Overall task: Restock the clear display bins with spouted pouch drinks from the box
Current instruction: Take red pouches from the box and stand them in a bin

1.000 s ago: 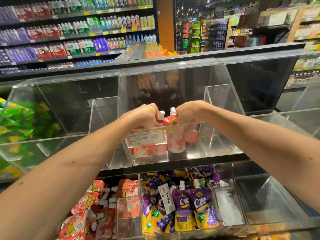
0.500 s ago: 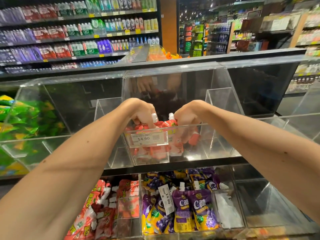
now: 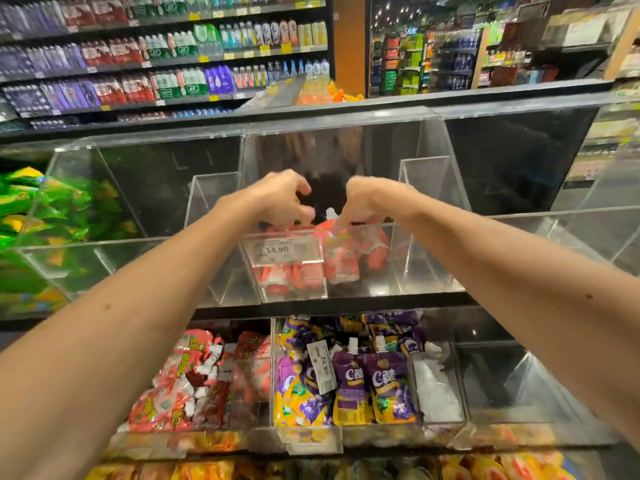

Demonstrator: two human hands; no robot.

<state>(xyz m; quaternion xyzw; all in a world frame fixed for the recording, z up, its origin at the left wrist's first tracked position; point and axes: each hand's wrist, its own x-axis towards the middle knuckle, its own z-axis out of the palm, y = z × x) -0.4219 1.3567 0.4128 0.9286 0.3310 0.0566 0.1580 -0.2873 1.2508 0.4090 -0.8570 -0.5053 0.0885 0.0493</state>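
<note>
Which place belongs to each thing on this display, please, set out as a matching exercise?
Things:
1. upright red pouch
2. purple pouches
3. green packets
4. bottled drinks

Places:
A. back shelves, upper left of the view
B. upper middle bin
C. lower middle bin
D. far left of the upper tier

Pairs: 1-B, 2-C, 3-D, 4-A

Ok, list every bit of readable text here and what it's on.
"14.90": upper tag, on the bin front.
"14.90", sideways: lower tag, among the purple pouches.
"C" plus a Chinese character: purple pouches.
Red pouches, shelf bottles: print too blurred to read.
</note>
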